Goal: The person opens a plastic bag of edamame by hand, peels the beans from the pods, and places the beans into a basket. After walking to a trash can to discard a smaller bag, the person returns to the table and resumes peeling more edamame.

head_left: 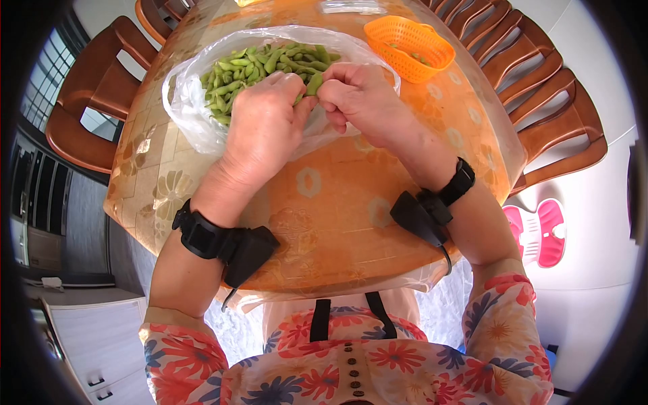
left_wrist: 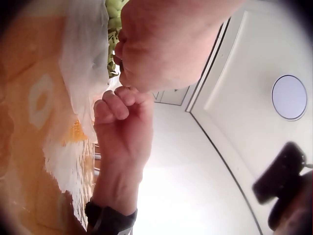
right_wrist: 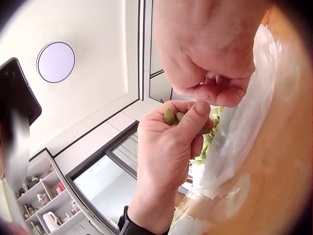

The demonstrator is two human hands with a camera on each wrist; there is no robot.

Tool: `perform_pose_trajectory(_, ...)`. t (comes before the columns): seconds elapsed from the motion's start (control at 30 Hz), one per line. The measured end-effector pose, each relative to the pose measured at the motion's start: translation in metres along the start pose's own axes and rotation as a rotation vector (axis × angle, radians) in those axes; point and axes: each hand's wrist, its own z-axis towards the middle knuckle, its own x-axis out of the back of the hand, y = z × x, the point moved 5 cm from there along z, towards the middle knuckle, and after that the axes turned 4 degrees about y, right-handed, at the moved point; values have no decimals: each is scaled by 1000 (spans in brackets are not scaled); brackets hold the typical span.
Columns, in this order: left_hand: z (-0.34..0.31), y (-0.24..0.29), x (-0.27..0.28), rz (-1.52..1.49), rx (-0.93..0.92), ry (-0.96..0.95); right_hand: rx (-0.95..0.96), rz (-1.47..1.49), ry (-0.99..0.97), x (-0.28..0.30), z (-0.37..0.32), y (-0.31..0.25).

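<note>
A clear plastic bag [head_left: 185, 115] lies spread on the table, heaped with green edamame pods [head_left: 236, 75]. Over its near side my two hands meet. My left hand [head_left: 266, 118] grips an edamame pod [head_left: 314, 84], thumb along it; in the right wrist view, green ends [right_wrist: 169, 117] poke out of that left hand [right_wrist: 164, 142]. At the pod's other end, my right hand [head_left: 368, 101] pinches with thumb and forefinger, the other fingers curled in. The left wrist view shows the right hand's curled fingers [left_wrist: 115, 105] right against the left hand [left_wrist: 166, 44].
An orange plastic basket [head_left: 409, 50] with a few green beans inside stands beyond my right hand. A clear container [head_left: 352, 7] sits at the far edge. A patterned clear cover [head_left: 324, 223] spreads over the table, with wooden chairs [head_left: 101, 94] along both sides.
</note>
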Motion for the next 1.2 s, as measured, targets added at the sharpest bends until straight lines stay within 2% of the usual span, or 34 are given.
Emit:
perform_pose_trajectory(0.17,1,-6,3,-108,88,-17,-4,43,-32,3,2,2)
perform_pose_trajectory(0.23,-2,-17,-2,-186,227,-142,-41,129,-81,3,2,4)
perform_pose_trajectory(0.27,-1,-19,-1,-185,227,-143,-41,130,-81,3,2,4)
perform_pose_trajectory(0.33,-3,-30,-7,-515,478,-251,-115,202,-106,3,2,8)
perform_pose_trajectory(0.37,-1,-31,-5,-515,477,-251,-114,203,-106,5,3,9)
perform_pose_trajectory(0.43,-4,-35,-10,-880,741,-331,-156,277,-177,5,4,12)
perform_pose_trajectory(0.63,-7,-38,-9,-1124,927,-360,-224,368,-211,4,2,10)
perform_pose_trajectory(0.87,-8,-40,-12,-1207,957,-348,-236,338,-233,7,1,5)
perform_pose_trajectory(0.97,-9,-38,-12,-1032,911,-373,-272,234,-285,8,-1,2)
perform_pose_trajectory(1.03,-9,-33,-13,-1021,780,-444,-199,-126,-339,5,-3,0)
perform_pose_trajectory(1.2,-9,-29,-10,-1104,902,-453,-125,-75,-394,3,-3,-1)
